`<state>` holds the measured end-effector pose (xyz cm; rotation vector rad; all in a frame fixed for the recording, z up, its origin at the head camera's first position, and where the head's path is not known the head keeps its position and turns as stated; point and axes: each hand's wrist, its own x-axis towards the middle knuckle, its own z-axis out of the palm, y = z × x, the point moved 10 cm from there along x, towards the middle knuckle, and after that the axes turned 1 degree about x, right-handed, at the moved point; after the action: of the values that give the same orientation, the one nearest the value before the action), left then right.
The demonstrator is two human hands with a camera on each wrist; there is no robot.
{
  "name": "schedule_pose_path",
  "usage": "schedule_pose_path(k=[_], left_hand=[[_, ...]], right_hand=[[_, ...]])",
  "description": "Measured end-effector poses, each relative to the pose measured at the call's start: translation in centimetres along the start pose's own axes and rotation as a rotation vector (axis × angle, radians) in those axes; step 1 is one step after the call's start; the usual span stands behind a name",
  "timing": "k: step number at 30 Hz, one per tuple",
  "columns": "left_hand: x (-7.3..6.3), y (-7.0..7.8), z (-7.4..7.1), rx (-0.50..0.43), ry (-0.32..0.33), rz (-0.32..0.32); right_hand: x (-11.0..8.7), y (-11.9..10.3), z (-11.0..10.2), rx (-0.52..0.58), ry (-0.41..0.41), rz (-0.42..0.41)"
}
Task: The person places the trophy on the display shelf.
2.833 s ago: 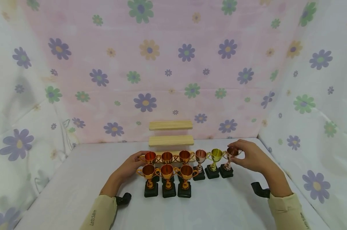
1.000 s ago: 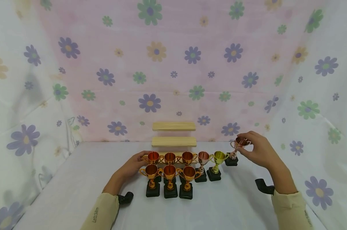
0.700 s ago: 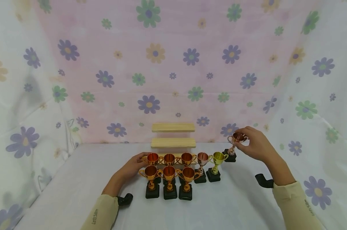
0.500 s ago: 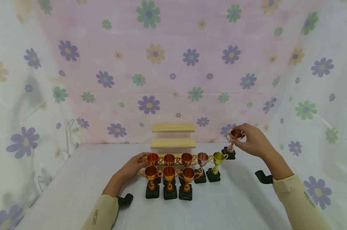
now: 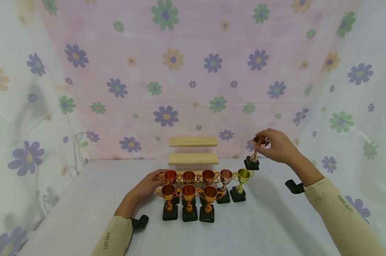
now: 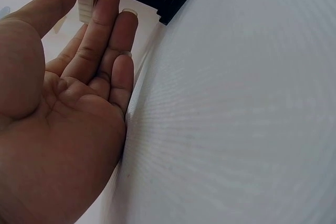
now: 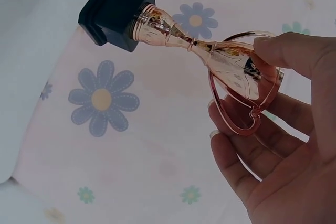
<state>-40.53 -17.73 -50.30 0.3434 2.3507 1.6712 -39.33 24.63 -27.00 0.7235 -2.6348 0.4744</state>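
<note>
Trophy (image 5: 253, 157), rose-copper on a square black base (image 7: 118, 11), aloft toward the back right of the white table (image 5: 260, 231), behind the yellow-gold trophy (image 5: 242, 177) and leaning a little from upright. Held high by the cup in the right hand (image 5: 277, 145): thumb on one side near the rim, fingers on the other beside a looped handle, gap closed to the cup's own width; probably so as to leave the base free below. Left hand (image 5: 148, 185) low on the table, edge down, at the left end of the lowest wooden step (image 6: 85, 10): thumb against the wood, other fingers long and only slightly bent, no closed grasp in view; perhaps for steadying, with pressure impossible to tell. Other trophies upright on their bases: three front-row trophies (image 5: 188, 193), three back-row trophies (image 5: 189, 176) partly hidden behind them, then the rose trophy (image 5: 225, 176) and the yellow-gold one in line to the right, seemingly grouped close for easy reach. Upper wooden planks (image 5: 193, 142) farther back, stacked in steps. As for containers, every standing cup mouth-up, with only shiny orange, rose or yellow lining visible inside; interior of the held cup too shaded for certainty.
</note>
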Motion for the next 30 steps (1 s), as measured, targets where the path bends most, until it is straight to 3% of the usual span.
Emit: schedule_pose_path(k=[16,30], left_hand=[[0.2,0.0,-0.2,-0.02,0.004,0.002],[0.2,-0.3,-0.1,-0.011,-0.007,0.001]], right_hand=[[3.6,-2.2,-1.7,-0.016,-0.052,-0.003],[6.9,-4.8,-1.7,0.008,-0.067,-0.025]])
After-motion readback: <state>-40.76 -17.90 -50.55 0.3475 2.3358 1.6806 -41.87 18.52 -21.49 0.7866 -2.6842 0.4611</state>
